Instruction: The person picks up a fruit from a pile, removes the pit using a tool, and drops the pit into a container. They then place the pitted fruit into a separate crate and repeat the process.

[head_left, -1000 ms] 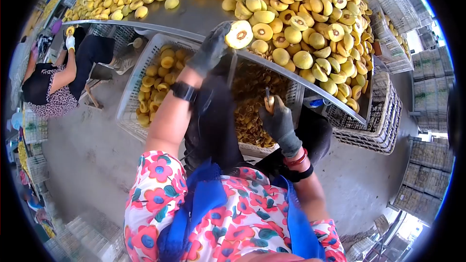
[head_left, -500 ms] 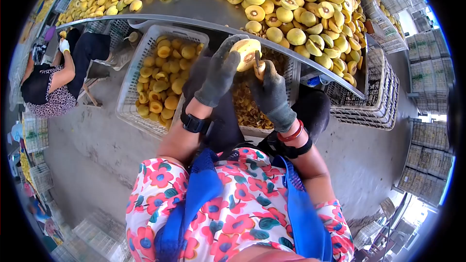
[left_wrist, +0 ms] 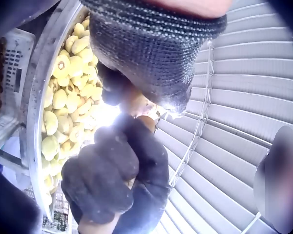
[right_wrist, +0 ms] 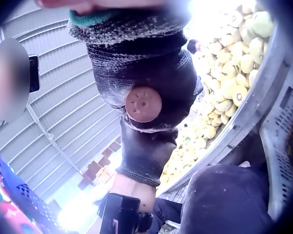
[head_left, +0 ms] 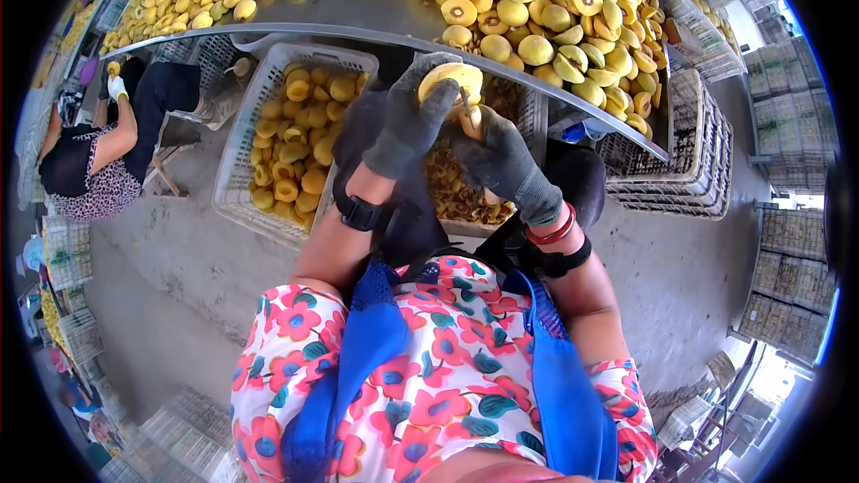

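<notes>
My gloved left hand (head_left: 400,130) holds a yellow peach half (head_left: 452,79) over my lap, just below the table edge. In my gloved right hand (head_left: 506,163) is a short wooden-handled tool (head_left: 471,122) with a narrow metal blade, its tip right at the fruit's cut face. The right wrist view shows the round butt of its handle (right_wrist: 143,104) poking out of the right fist. Both gloves (left_wrist: 102,170) meet closely in the left wrist view, which mostly hides the fruit.
A metal table (head_left: 358,4) bears heaps of halved peaches (head_left: 537,49). Beneath its edge stand a crate (head_left: 231,143) of hollowed halves and another crate (head_left: 537,116) of brown scraps. Stacked crates (head_left: 676,188) stand at the right. Another person (head_left: 94,156) sits at the left.
The left hand has brought the peach half down from the table edge toward the lap. The right hand has risen to meet it with the tool, whose blade now reaches the fruit.
</notes>
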Tool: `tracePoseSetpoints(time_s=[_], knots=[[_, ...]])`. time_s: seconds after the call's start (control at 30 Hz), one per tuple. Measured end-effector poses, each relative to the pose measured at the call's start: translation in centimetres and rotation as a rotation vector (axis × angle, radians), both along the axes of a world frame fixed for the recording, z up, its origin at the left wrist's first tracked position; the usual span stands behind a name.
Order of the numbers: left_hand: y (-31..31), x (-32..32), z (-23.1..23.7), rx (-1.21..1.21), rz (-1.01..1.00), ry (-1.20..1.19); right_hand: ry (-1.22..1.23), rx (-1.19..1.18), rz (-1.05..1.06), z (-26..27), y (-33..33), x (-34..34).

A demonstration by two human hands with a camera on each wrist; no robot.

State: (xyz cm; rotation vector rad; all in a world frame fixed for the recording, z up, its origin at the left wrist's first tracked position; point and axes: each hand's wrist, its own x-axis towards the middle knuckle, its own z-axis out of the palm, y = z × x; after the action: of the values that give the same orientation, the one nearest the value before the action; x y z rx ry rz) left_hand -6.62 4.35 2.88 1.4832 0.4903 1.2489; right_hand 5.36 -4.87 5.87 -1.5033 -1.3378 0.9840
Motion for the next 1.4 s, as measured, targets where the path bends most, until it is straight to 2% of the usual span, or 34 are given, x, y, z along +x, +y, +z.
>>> tracePoseSetpoints(time_s=[0.03,0.1,0.17,0.27,0.3,0.43,0.5,0.57,0.6,0.67,0.77,0.87,0.97,1.07,1.1,1.2,1.23,1.33,1.4], knots=[[-0.2,0.0,0.1,-0.018,-0.001,-0.005,-0.01,-0.016,-0.005,0.2,-0.1,-0.1],[-0.4,0.1,0.1,-0.013,0.012,0.014,-0.264,0.195,-0.064,-1.4,0.0,-0.5],[-0.3,0.1,-0.2,0.035,0.05,0.058,-0.049,0.143,-0.035,-1.7,-0.1,-0.6],[-0.7,0.4,-0.5,0.054,0.056,-0.02,0.217,-0.049,0.049,-1.0,-0.3,-0.6],[-0.7,0.2,-0.3,0.114,0.099,0.057,0.292,-0.129,0.08,-0.6,-0.3,-0.4],[-0.4,0.1,-1.6,0.044,0.012,0.01,0.456,-0.234,0.159,-0.1,-0.8,0.3],[-0.6,0.5,-2.0,0.09,0.094,0.045,0.323,-0.109,0.09,-1.7,-0.7,-0.4],[-0.5,0.7,-2.2,0.183,0.166,0.104,0.281,-0.08,0.075,-2.2,-0.7,-0.5],[-0.6,0.7,-2.2,0.155,0.156,0.105,0.26,-0.066,0.066,-2.2,-0.6,-0.6],[-0.9,0.5,-2.1,0.101,0.141,0.106,0.421,-0.256,0.124,-1.2,-0.7,0.0],[-0.7,0.8,-2.6,0.129,0.114,0.026,0.441,-0.267,0.15,-1.0,-1.0,-0.1],[-0.1,0.5,-2.1,0.222,0.098,0.1,0.35,-0.203,0.127,-0.9,-0.6,0.0],[-0.9,0.9,-1.6,0.044,0.104,-0.057,0.331,-0.058,0.069,-1.2,-0.7,-0.9],[-0.9,0.1,-1.4,0.009,0.016,-0.065,0.482,-0.227,0.222,-0.1,-1.3,0.0],[-0.5,-0.4,-1.7,0.0,-0.079,-0.047,0.58,-0.329,0.278,-0.2,-1.3,0.6],[0.1,-0.9,-1.6,0.016,-0.252,0.049,0.69,-0.441,0.337,-0.2,-1.8,1.3],[0.1,-0.8,-1.6,0.007,-0.278,0.035,0.67,-0.446,0.317,0.0,-1.9,1.2],[-0.2,-0.7,-1.4,-0.043,-0.314,-0.021,0.825,-0.516,0.336,0.4,-2.0,1.5],[-1.0,-0.3,-1.0,-0.115,-0.283,-0.08,0.784,-0.44,0.349,-0.8,-2.2,1.6]])
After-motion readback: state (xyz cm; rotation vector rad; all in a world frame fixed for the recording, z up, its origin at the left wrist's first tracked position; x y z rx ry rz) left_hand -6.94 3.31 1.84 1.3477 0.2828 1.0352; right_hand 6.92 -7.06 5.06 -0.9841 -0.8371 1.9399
